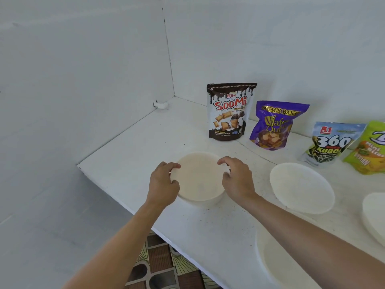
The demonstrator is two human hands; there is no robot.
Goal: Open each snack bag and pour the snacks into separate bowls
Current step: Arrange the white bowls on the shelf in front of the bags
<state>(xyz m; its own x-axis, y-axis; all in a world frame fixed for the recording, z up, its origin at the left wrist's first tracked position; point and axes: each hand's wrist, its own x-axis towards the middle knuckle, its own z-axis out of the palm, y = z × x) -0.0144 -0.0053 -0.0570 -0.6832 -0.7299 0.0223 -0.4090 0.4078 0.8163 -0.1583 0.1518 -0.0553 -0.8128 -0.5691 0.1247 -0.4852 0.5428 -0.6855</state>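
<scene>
From the head camera I see my two hands on one white bowl (200,178). My left hand (164,181) grips its left rim, with the fingers curled over the edge and the thumb on the outside. My right hand (237,178) grips the right rim in the same way. The bowl stands on the white tabletop (141,151), near its left edge and toward the front, and I can see nothing inside it.

A second bowl (302,187) lies to the right of it, apart from it. A third bowl (375,217) is cut by the right side of the picture. A fourth bowl (270,259) is at the front edge, partly hidden under my right forearm.

Four snack bags stand in a row along the back edge, by the wall, and all look closed. From left to right they are the Soomi bag (229,113), the purple wafer bag (275,126), the Kuaci bag (331,142) and the green bag (368,151), which is only partly in view.

Below the front edge a patterned floor (158,261) shows.
</scene>
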